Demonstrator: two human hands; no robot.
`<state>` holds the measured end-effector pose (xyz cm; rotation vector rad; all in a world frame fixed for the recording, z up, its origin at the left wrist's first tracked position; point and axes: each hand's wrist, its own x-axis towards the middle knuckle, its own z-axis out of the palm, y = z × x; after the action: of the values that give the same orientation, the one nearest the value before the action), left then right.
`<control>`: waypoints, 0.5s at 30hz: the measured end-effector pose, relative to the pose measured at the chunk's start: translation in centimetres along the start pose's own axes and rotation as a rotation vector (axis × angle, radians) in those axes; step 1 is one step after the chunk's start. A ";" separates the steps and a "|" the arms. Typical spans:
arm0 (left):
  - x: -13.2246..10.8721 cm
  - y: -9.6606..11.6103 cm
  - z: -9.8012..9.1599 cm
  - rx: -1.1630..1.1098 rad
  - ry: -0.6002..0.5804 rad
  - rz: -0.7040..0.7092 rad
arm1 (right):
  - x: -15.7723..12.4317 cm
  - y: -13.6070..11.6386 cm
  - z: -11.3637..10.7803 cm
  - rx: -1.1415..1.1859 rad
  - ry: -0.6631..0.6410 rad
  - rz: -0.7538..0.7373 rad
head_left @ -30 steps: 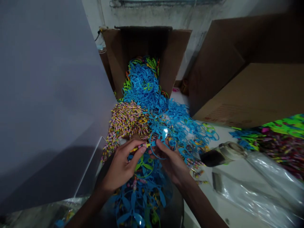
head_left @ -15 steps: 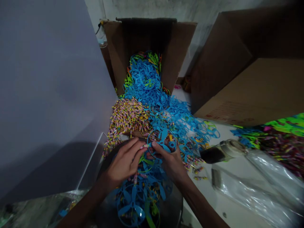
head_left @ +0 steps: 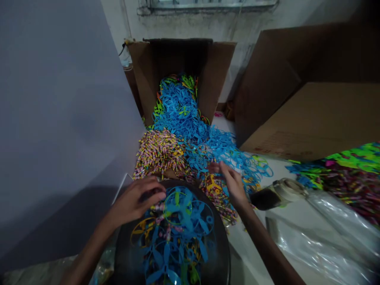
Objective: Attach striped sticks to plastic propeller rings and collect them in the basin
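Observation:
My left hand (head_left: 133, 202) hovers over the left rim of a dark round container (head_left: 123, 249). Its fingers curve, thumb apart, with nothing seen in them. Just right of it, blue ringed propellers (head_left: 185, 209) lie heaped in the container. Small pink-and-yellow sticks (head_left: 168, 233) and an orange ringed propeller (head_left: 142, 229) are among them. My right hand (head_left: 233, 184) reaches past the container's right side, fingers stretched toward loose blue propellers (head_left: 197, 158). Those fingers are somewhat blurred, and I see nothing held. An orange propeller (head_left: 213, 184) lies just left of that hand.
A cardboard box (head_left: 218, 75) spills blue propellers beside a pile of pink-and-yellow sticks (head_left: 158, 148). At right are a larger carton (head_left: 320, 122), a dark cylindrical object (head_left: 267, 196) and clear plastic bags (head_left: 314, 241). A grey panel (head_left: 65, 118) stands at left.
Both hands have parted; the blue propeller and pink stick they held together are out of them. My right hand moved up and right, the left moved left. The view has tilted up.

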<state>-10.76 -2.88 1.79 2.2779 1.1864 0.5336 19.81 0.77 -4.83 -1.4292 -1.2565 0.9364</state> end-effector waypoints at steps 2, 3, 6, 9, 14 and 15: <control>2.0 -2.0 0.2 0.176 0.028 -0.162 | 3.1 2.2 -0.3 -0.107 0.056 -0.035; 3.5 -3.2 0.7 0.218 0.018 -0.217 | 4.3 3.3 0.1 -0.139 0.042 -0.047; 8.1 -6.5 3.2 0.284 -0.068 -0.300 | 6.1 5.9 2.6 -0.201 -0.032 -0.051; 11.4 -9.0 5.5 0.358 -0.128 -0.381 | 5.9 7.5 4.5 -0.198 -0.103 -0.045; 12.8 -10.9 7.1 0.382 -0.170 -0.431 | 5.8 7.7 3.5 -0.070 -0.023 -0.052; 12.8 -11.1 7.2 0.370 -0.174 -0.440 | 5.9 7.3 3.1 -0.020 0.005 -0.046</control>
<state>-6.92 11.34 -9.26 2.1873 1.7415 -0.0547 19.53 7.22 -12.33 -1.4117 -1.2932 0.8903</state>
